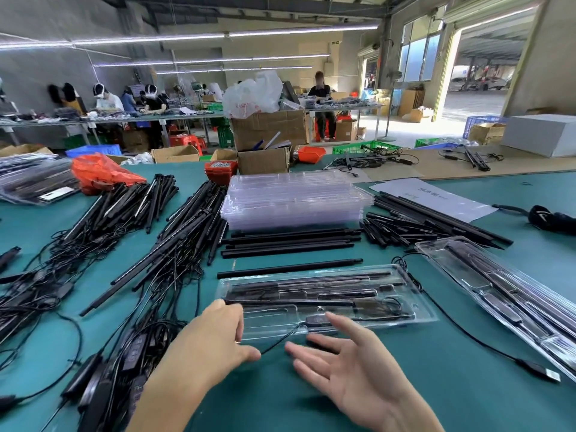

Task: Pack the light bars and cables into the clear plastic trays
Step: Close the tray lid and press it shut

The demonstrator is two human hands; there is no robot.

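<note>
The tray (327, 299) lay crosswise just beyond both hands, its long axis running left to right, with the left hand (215, 341) touching its near-left corner, fingers loosely spread, and the right hand (346, 366) open, empty, just short of its near edge.
</note>
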